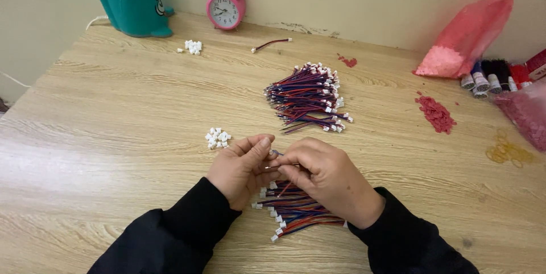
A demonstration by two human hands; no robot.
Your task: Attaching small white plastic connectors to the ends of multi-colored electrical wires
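At the far left edge of the wooden table (114,137) stands a teal holder (132,2), with a pink alarm clock (226,4) just to its right against the wall. A few white plugs (193,46) lie below the clock, and a second cluster of white plugs (217,137) lies nearer the person, just left of the hands. The left hand (242,169) has its thumb and forefinger pinched shut on the end of a short wire (278,166). The right hand (327,180) meets it fingertip to fingertip and grips the same wire from the other side. The wire sits between the two hands above the near table edge; its long axis runs roughly left to right, and which end points where cannot be told. Directly beneath the hands lies a small bundle of red and blue wires (296,211), white plug ends pointing left. A larger pile of wires (307,95) lies beyond the hands at table centre, plug ends to the right. A single wire (272,43) lies near the wall. Farther right are red chips (436,113), a pink bag (469,32) and thread spools (489,80).
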